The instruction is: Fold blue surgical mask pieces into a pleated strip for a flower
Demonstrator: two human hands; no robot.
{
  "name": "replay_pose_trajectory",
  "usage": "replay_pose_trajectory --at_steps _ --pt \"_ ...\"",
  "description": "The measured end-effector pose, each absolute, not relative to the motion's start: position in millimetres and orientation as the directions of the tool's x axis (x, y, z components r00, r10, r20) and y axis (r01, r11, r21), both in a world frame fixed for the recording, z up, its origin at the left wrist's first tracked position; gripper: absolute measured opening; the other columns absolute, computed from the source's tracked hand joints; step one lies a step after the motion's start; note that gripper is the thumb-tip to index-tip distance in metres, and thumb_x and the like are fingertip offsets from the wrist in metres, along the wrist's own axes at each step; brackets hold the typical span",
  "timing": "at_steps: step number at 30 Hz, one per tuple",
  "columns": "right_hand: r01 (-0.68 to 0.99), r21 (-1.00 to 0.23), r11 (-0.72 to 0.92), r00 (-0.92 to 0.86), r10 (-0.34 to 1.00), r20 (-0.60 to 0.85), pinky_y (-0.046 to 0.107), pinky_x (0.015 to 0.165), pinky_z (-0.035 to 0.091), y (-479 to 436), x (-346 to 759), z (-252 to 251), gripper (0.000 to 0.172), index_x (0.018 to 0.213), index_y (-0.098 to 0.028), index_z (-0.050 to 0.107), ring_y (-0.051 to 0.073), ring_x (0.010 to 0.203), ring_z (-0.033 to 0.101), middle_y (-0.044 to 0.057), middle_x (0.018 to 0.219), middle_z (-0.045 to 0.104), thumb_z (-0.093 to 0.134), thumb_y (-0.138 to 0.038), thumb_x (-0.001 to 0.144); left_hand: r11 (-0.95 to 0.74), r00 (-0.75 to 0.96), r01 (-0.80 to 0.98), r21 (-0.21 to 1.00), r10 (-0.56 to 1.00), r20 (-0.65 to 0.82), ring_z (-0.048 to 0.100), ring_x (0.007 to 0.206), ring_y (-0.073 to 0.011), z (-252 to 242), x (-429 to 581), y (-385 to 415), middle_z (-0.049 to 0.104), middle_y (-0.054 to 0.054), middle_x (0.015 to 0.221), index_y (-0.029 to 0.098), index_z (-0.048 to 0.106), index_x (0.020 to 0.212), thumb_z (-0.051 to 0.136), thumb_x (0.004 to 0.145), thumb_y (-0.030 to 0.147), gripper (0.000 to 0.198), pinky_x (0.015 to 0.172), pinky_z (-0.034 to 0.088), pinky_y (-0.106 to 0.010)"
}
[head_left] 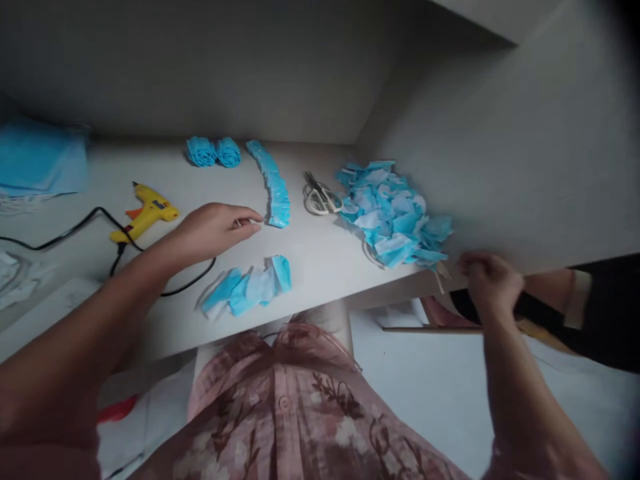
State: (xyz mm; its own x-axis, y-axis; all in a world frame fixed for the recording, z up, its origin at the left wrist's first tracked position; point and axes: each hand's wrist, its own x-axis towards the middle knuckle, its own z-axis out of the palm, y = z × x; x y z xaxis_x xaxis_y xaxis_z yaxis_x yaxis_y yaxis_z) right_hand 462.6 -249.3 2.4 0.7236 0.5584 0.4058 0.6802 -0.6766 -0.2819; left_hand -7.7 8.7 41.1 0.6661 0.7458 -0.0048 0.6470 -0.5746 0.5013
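My left hand (213, 230) reaches over the white table (325, 260), fingers close together, fingertips touching the lower end of a pleated blue strip (273, 187). A short blue and white folded strip (247, 287) lies near the table's front edge below that hand. My right hand (490, 280) is closed at the table's right front edge, beside a heap of blue and white cut pieces (393, 213). What its fingers hold is hidden; thin pale strings hang just left of it.
A yellow glue gun (145, 213) with a black cord (75, 230) lies at left. Two blue rolled rosettes (214, 152) sit at the back. Scissors (320, 197) lie beside the heap. Blue sheets (40, 160) are stacked far left. Another person's dark sleeve (595, 307) is at right.
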Motion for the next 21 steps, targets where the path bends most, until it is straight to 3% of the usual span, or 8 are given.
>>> replay_pose_trajectory --at_steps 3,6,9,13,16,19,21 --pt "0.654 -0.140 -0.743 0.739 0.588 0.330 0.033 0.085 0.047 -249.6 451.6 -0.7 0.039 0.116 -0.012 0.076 0.026 0.109 0.072 0.019 0.117 0.077 0.045 -0.018 0.093 -0.543 0.642 0.637 0.548 0.766 0.012 0.066 0.079 -0.0236 43.0 -11.1 5.0 0.077 -0.005 0.091 0.026 0.076 0.117 0.053 0.089 0.055 0.047 0.072 0.044 -0.031" --pt "0.644 0.091 -0.759 0.727 0.645 0.237 0.036 0.078 0.041 -242.0 436.7 6.0 0.044 0.130 -0.016 0.069 0.028 0.106 0.072 0.021 0.120 0.075 0.038 -0.029 0.102 -0.488 0.606 0.660 0.570 0.795 -0.021 0.064 0.076 -0.0226 41.7 -15.9 2.3 0.075 -0.004 0.087 0.027 0.076 0.116 0.055 0.087 0.059 0.048 0.069 0.044 -0.030" --pt "0.632 0.299 -0.715 0.730 0.679 0.082 0.038 0.072 0.037 -232.5 432.2 12.3 0.047 0.127 -0.013 0.070 0.031 0.102 0.073 0.026 0.116 0.074 0.034 -0.033 0.104 -0.450 0.591 0.662 0.599 0.805 -0.048 0.066 0.082 -0.0249 39.5 -18.8 0.7 0.077 -0.006 0.097 0.027 0.076 0.115 0.056 0.084 0.062 0.051 0.071 0.047 -0.032" --pt "0.647 0.361 -0.672 0.731 0.681 -0.044 0.038 0.069 0.038 -216.9 434.4 14.4 0.040 0.115 -0.006 0.075 0.036 0.098 0.074 0.032 0.106 0.074 0.055 -0.035 0.095 -0.453 0.613 0.655 0.604 0.786 -0.075 0.069 0.088 -0.0270 35.5 -20.0 0.4 0.078 -0.007 0.102 0.026 0.076 0.116 0.054 0.084 0.061 0.053 0.075 0.050 -0.034" --pt "0.668 0.383 -0.638 0.715 0.693 -0.093 0.037 0.071 0.044 -208.9 433.8 13.7 0.042 0.124 -0.008 0.071 0.037 0.102 0.074 0.030 0.109 0.074 0.059 -0.033 0.092 -0.469 0.637 0.632 0.617 0.768 -0.068 0.070 0.089 -0.0260 30.3 -21.6 3.2 0.078 -0.005 0.103 0.027 0.076 0.119 0.053 0.087 0.061 0.052 0.076 0.051 -0.032" --pt "0.686 0.389 -0.615 0.695 0.712 -0.101 0.039 0.075 0.049 -210.3 430.8 13.3 0.043 0.134 -0.014 0.064 0.036 0.107 0.074 0.026 0.114 0.074 0.051 -0.031 0.097 -0.472 0.658 0.606 0.640 0.750 -0.070 0.071 0.093 -0.0247 25.9 -23.6 4.8 0.079 -0.005 0.108 0.025 0.076 0.118 0.053 0.089 0.058 0.050 0.080 0.052 -0.031" --pt "0.657 0.398 -0.641 0.725 0.682 -0.096 0.041 0.075 0.052 -211.4 429.9 13.9 0.045 0.136 -0.016 0.061 0.035 0.102 0.075 0.025 0.113 0.075 0.034 -0.029 0.103 -0.473 0.677 0.574 0.669 0.734 -0.061 0.071 0.096 -0.0228 24.7 -24.3 2.8 0.079 -0.005 0.111 0.023 0.076 0.118 0.053 0.091 0.053 0.047 0.084 0.052 -0.029"
